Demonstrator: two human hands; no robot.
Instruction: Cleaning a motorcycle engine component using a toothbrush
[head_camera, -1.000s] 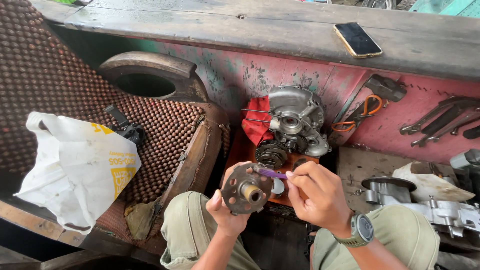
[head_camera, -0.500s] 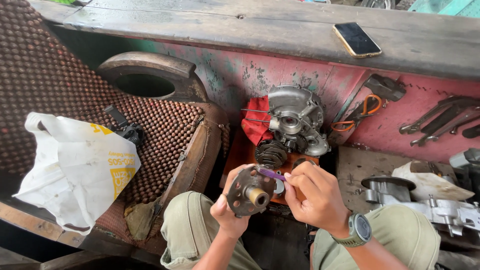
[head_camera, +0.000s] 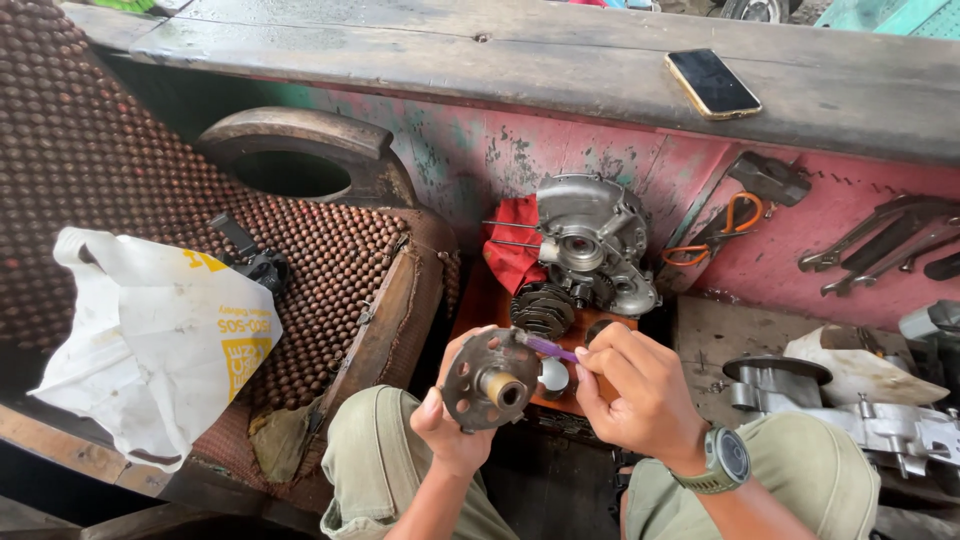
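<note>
1. The left hand (head_camera: 450, 425) is closed around the lower edge of a round metal hub disc (head_camera: 490, 380). It holds the disc upright, with the holed face and the brass-coloured centre sleeve turned toward the person.
2. The right hand (head_camera: 635, 395) has its fingers pinched together on a thin purple-handled tool (head_camera: 548, 348). The long axis of the tool runs from the right hand to the left and a little upward, and its tip meets the upper right part of the disc. So the disc lies directly left of the right hand, almost touching, and the right hand is the one that works on it.
3. Compared with the earlier frames, the disc and both hands sit nearly in the same place; the right hand is only slightly shifted and the tool is at about the same angle.
4. Just behind the hands, an engine casing (head_camera: 590, 245) with a red rag (head_camera: 512, 250) stands on a small board.
5. Farther away, a phone (head_camera: 712, 83) lies on the wooden ledge, and wrenches (head_camera: 880, 240) rest at the right. A white plastic bag (head_camera: 160, 340) lies on the beaded seat at the left.
</note>
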